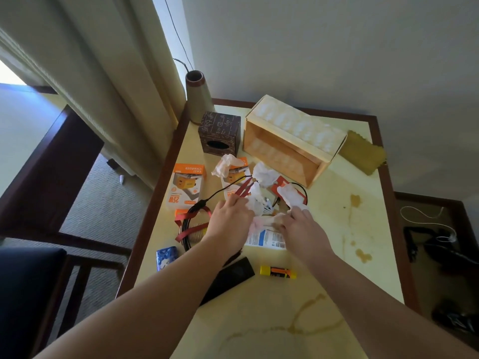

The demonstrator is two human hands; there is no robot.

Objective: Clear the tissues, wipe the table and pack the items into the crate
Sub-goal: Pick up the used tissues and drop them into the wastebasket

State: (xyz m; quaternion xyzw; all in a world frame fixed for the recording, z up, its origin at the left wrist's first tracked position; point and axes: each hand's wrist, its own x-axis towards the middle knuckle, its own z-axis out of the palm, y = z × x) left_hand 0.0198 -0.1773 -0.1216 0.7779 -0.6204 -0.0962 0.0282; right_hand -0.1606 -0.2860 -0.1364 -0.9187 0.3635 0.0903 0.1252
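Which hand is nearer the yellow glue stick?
Right. The right hand is just above and beside the yellow glue stick; the left hand sits farther off, up and to the left.

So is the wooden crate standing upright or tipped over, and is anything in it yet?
Tipped on its side: the wooden crate has its opening facing the person, and the visible interior is empty.

Both grips [229, 217] [302, 226] forward, fingers curled.
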